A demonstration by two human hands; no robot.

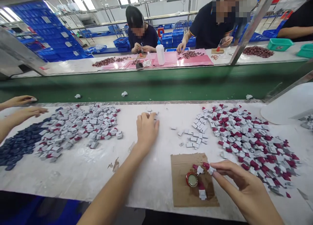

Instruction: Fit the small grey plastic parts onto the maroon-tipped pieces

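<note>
My right hand (pixel 241 186) pinches a small grey-and-maroon plastic piece (pixel 210 169) between thumb and forefinger, over the right edge of a brown cardboard square (pixel 179 195). On the cardboard lie a red-rimmed bottle cap (pixel 191 179), a similar grey-and-maroon piece (pixel 200 169) and another one (pixel 202 194) beside a dark wet patch. My left hand (pixel 147 129) is further forward on the white table, back up, fingers curled down and closed. Small grey pieces (pixel 156 113) show at its fingertips; what the fingers hold, if anything, is hidden.
Grey-and-maroon pieces are heaped right (pixel 254 140) and left (pixel 80 127); loose grey pieces (pixel 197 133) lie mid-table. Dark blue pieces (pixel 19 147) lie far left, near another person's hands (pixel 23 109). Beyond a green conveyor belt (pixel 158 85), co-workers sit around a white bottle (pixel 160 54).
</note>
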